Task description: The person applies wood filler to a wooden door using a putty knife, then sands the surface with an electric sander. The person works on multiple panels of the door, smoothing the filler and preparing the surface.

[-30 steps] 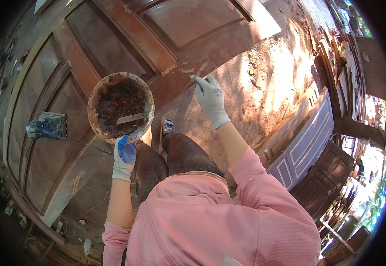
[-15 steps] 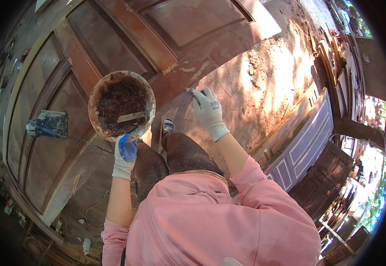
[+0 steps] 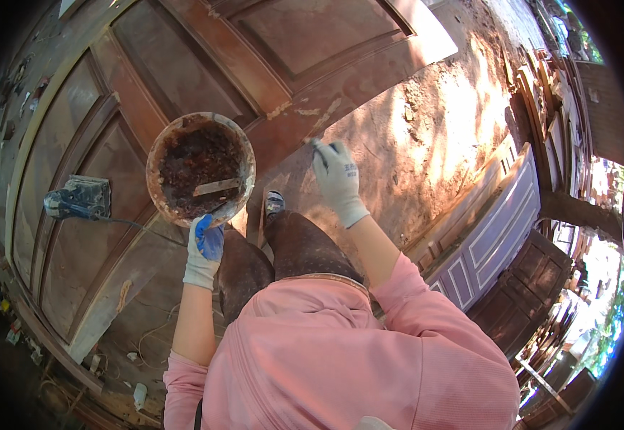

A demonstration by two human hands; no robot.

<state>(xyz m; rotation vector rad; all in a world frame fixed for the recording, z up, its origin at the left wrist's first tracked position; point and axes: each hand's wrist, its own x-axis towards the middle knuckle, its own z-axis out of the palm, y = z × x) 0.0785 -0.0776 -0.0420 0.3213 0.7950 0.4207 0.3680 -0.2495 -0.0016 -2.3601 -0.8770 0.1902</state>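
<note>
My left hand [image 3: 204, 252], in a white glove with a blue palm, grips the near rim of a round bucket [image 3: 153, 175]. Dark reddish-brown, lumpy paste [image 3: 194, 158] fills the bucket, and a flat strip [image 3: 216, 187] lies across it. My right hand [image 3: 339, 183], gloved in white, is closed on a small thin tool [image 3: 309, 141]. Most of that tool is hidden by the fingers; its brownish tip is by the edge of a large brown panelled door [image 3: 272, 143]. Pale filler patches [image 3: 330, 111] mark the door near this edge.
A power sander [image 3: 75, 198] rests on the door at left, its cord trailing toward the bucket. Sunlit dirt ground [image 3: 412, 143] lies beyond my right hand. Purple-grey panels [image 3: 488, 229], a dark door [image 3: 523, 287] and stacked boards [image 3: 541, 107] stand at right.
The bucket and both hands sit slightly further right in the picture, much as the whole scene does. The tool tip in my right hand has shifted a little. Both grips are unchanged.
</note>
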